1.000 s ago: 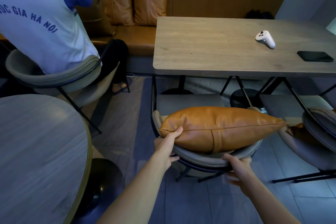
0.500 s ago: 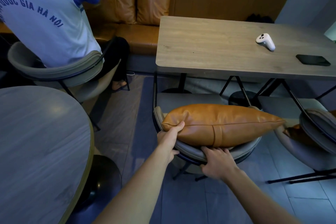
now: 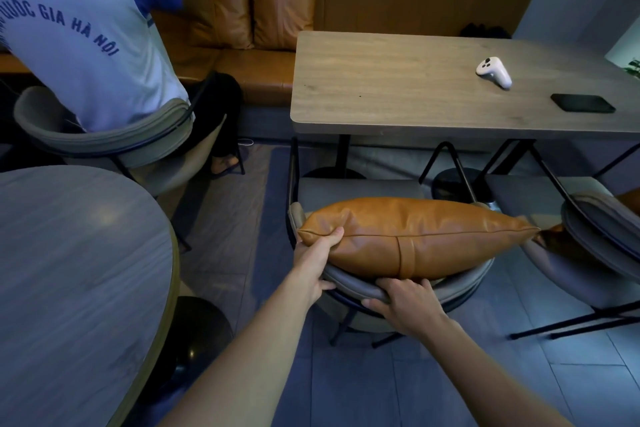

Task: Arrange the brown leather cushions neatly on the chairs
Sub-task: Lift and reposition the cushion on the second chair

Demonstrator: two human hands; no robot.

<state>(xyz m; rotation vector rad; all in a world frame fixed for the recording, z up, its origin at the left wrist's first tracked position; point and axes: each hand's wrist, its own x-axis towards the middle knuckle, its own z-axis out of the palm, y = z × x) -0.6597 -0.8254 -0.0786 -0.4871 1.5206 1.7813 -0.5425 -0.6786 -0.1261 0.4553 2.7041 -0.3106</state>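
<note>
A brown leather cushion (image 3: pixel 422 236) lies along the curved backrest of a grey chair (image 3: pixel 349 191) tucked under the rectangular table. My left hand (image 3: pixel 318 256) grips the cushion's left corner, thumb on top. Below the cushion's middle, my right hand (image 3: pixel 405 302) is wrapped over the chair's backrest rim, fingers touching the cushion's underside. A second grey chair (image 3: pixel 595 239) at the right has another brown cushion (image 3: pixel 561 236) partly hidden behind its backrest. Two more brown cushions (image 3: pixel 256 10) lean against the bench back.
A rectangular wooden table (image 3: pixel 398 87) carries a white controller (image 3: pixel 493 71) and a dark phone (image 3: pixel 583 103). A round table (image 3: pixel 69 281) fills the left foreground. A person in a white and blue shirt (image 3: pixel 79 31) sits in a grey chair at the upper left.
My right hand moved left and up from under the chair's right side and took hold of the backrest rim below the cushion. The left hand kept its grip on the cushion corner.
</note>
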